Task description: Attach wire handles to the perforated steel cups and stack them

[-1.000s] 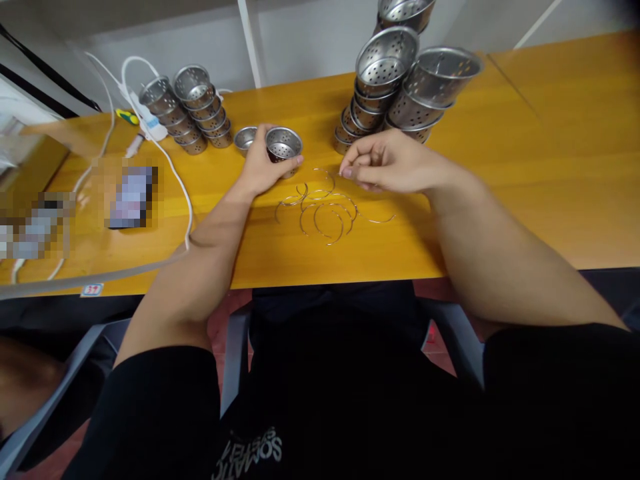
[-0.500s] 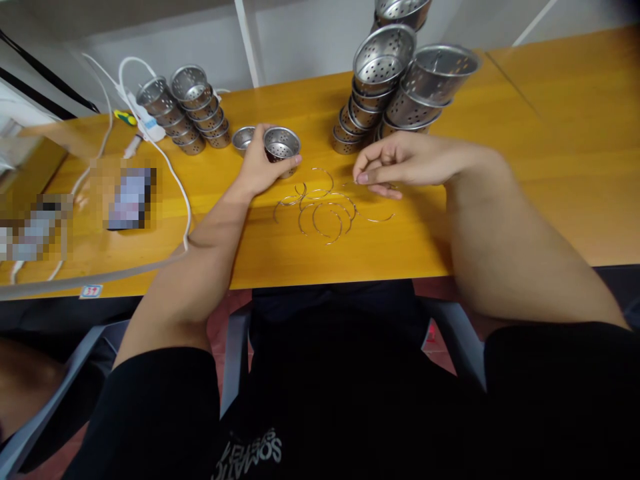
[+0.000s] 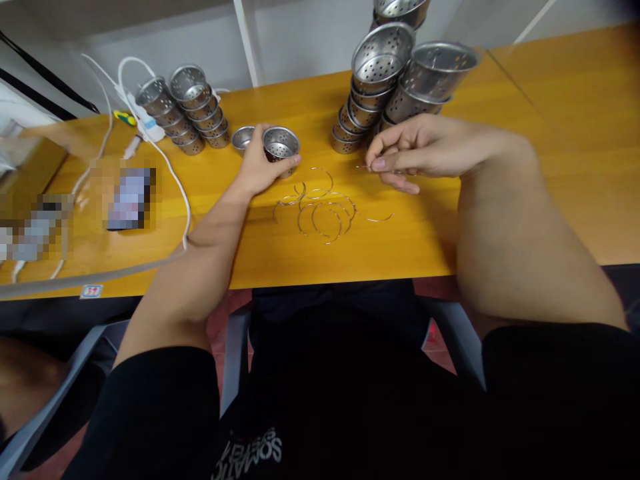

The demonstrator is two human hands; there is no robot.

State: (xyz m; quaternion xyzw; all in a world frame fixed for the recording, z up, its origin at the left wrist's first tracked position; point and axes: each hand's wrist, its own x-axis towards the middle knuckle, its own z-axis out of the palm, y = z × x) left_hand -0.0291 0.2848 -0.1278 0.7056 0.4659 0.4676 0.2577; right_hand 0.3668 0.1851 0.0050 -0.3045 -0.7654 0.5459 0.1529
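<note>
Two metal cups point(image 3: 283, 143): our left hand point(image 3: 257, 162) clamps fingers on right one, holed bottom inside. Our right hand point(image 3: 431, 148) pinches thin wire point(image 3: 362, 167). Far: nested left stacks point(image 3: 205, 113), nested right stacks point(image 3: 369, 101).

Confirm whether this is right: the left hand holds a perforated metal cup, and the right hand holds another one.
Not quite. The head view shows the right hand pinching a thin wire, not a cup. The left hand does hold a perforated metal cup.
</note>
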